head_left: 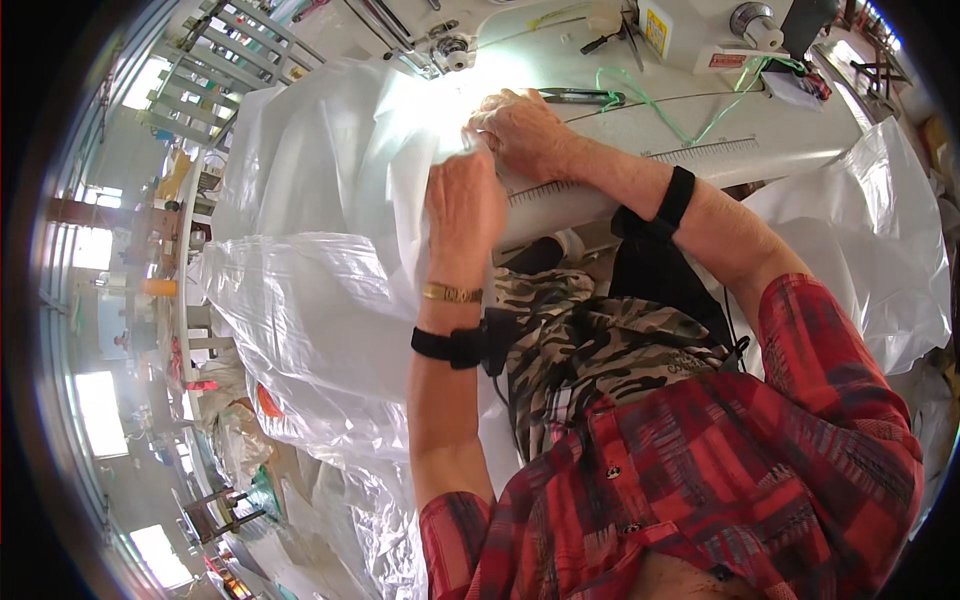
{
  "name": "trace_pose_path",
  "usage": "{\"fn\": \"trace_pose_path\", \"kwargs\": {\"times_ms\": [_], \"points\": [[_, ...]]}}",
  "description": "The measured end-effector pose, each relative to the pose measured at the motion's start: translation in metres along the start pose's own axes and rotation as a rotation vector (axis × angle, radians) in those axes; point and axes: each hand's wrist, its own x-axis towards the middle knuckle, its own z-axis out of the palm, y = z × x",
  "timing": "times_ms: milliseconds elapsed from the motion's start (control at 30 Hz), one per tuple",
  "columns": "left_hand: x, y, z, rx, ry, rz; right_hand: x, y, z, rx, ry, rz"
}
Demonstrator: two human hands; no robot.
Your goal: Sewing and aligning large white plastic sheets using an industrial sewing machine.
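Note:
A large translucent white plastic sheet (310,180) drapes over the left part of the sewing table and hangs down beside my lap. My left hand (463,200) is closed on the sheet's edge, its back turned up. Just beyond it, my right hand (525,135) pinches the same edge, and the fingertips of both hands nearly meet. Ahead of them is the sewing machine's needle area (453,52), where a bright lamp washes out part of the sheet. Black thread snips or tweezers (582,96) lie right of my right hand.
The pale sewing table (800,120) has ruler marks along its near edge. A loose green cord (690,138) lies on it, under the machine body (690,35). More white plastic (860,250) hangs at the right. A slatted grey rack (235,50) stands at the far left.

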Motion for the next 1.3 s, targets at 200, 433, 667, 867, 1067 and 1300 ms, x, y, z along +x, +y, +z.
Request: {"fn": "trace_pose_path", "kwargs": {"times_ms": [200,433,667,867,1067,1300], "points": [[-0.018,0.013,-0.013,-0.04,-0.095,-0.211,0.003,0.005,0.003,0.016,-0.022,0.005],[-0.038,0.034,-0.011,-0.117,-0.018,-0.409,0.002,0.005,0.0,0.064,-0.031,0.007],[-0.002,0.008,-0.001,-0.123,-0.044,-0.207,0.003,0.004,-0.001,-0.014,-0.117,0.037],[0.019,-0.01,0.008,-0.154,-0.04,-0.128,0.004,0.003,-0.001,0.094,-0.064,0.09],[-0.013,0.005,0.006,-0.136,0.031,-0.194,0.003,0.006,0.001,0.206,0.029,0.096],[-0.016,-0.005,0.007,-0.257,0.088,-0.094,-0.001,0.001,0.003,0.096,0.102,0.006]]}}
